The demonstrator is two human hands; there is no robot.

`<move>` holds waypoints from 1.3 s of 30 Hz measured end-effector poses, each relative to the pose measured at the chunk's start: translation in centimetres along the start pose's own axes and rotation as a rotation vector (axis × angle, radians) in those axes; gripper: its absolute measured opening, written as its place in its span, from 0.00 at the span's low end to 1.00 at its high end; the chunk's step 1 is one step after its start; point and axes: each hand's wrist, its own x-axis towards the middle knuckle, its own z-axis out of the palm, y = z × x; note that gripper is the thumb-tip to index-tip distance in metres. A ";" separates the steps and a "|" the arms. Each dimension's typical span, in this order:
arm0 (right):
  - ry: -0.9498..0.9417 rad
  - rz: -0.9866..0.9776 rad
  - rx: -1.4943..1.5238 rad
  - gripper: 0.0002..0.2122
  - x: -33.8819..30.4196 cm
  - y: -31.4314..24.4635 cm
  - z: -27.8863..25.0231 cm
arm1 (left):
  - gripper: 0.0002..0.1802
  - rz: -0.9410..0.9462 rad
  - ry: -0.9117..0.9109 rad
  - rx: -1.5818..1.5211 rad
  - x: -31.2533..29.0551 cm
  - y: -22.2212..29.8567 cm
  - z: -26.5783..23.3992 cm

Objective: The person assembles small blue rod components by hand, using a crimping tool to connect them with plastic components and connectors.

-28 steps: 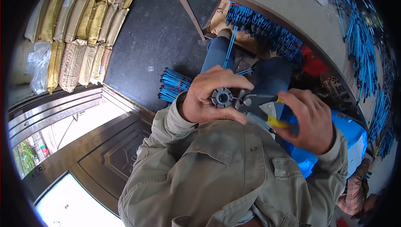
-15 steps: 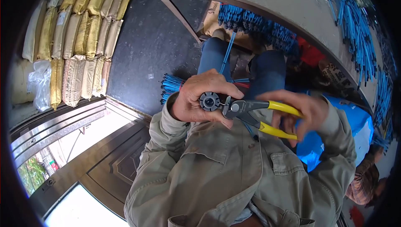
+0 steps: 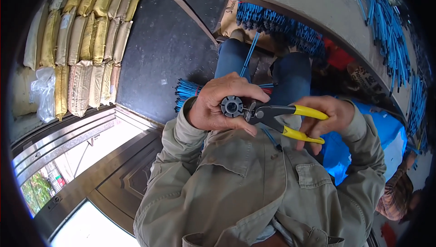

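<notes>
Settled the right hand [image 3: 334, 114] onto the yellow-handled pliers [image 3: 260, 114] since half a second ago, and nudged the black slotted round part [image 3: 226, 106] slightly toward 1 o'clock. Holds that part in the nearer left hand [image 3: 211, 96], half curled, just at 9 o'clock from the pliers' jaws; cannot tell about contact. Points the pliers lengthwise from just past 3 to just past 9 o'clock, with the right hand partly closed around both spread handles.

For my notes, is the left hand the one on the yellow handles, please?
No, the right hand is gripping the yellow handles.
</notes>
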 end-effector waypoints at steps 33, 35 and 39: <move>-0.124 -0.390 0.883 0.20 5.8 4.4 7.1 | 0.42 -0.151 0.038 -0.354 0.3 -1.5 -2.1; -0.003 -0.487 0.848 0.20 6.2 4.0 7.3 | 0.42 -0.133 0.075 -0.393 -0.3 -1.6 -1.7; 0.764 -0.463 0.433 0.08 8.6 4.1 5.8 | 0.48 -0.096 0.209 -0.525 -1.1 -1.9 0.1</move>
